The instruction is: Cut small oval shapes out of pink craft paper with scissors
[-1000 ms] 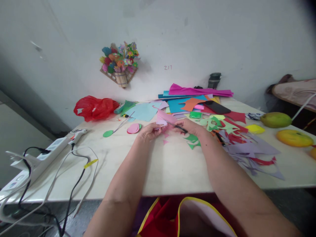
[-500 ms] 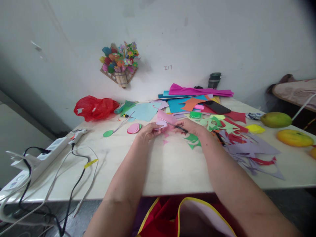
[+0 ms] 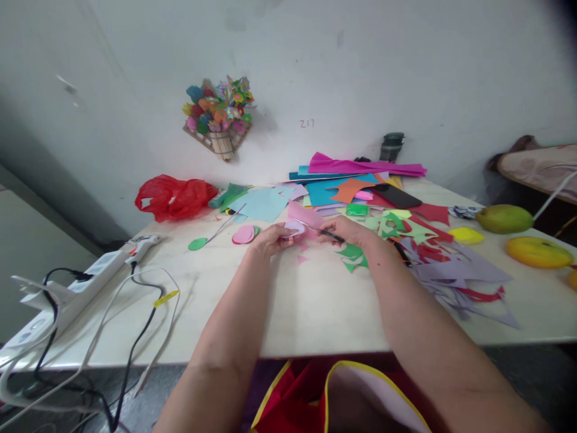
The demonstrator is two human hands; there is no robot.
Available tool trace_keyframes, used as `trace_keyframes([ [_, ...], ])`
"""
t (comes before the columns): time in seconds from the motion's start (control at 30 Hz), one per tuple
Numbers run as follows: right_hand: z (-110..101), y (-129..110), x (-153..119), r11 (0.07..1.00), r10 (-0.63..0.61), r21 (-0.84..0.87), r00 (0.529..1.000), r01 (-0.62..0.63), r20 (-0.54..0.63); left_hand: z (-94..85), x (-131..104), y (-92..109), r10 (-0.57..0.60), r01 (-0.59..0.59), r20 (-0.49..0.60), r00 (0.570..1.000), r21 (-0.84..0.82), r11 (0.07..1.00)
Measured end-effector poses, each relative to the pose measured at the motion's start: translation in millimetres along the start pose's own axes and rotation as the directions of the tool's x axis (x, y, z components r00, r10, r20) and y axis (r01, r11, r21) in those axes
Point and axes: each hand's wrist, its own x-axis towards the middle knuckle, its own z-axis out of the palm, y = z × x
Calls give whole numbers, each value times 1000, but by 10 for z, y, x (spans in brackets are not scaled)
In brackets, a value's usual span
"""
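We are holding scissors [image 3: 332,235] at a lilac piece [image 3: 295,227] and pink paper [image 3: 305,213], mid-frame.
Our left hand [image 3: 271,239] is pinching the lilac piece in its fingers; our right hand [image 3: 349,231] is gripping the scissors. We are probably risking a crooked cut if layers slip.

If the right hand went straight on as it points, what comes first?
Probably the lilac paper in the left hand, since the right hand points its scissors that way; depth is unclear.
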Motion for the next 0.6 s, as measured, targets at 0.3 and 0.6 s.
trace_keyframes([
  [0.3,-58,83,31,1000,1,-5,999,-1,38,-13,-8,-8,12,-13,18,1000,69,998],
  [0.6,-69,22,-14,1000,26,4,998,-26,53,1,-25,4,18,-22,33,999,115,993],
])
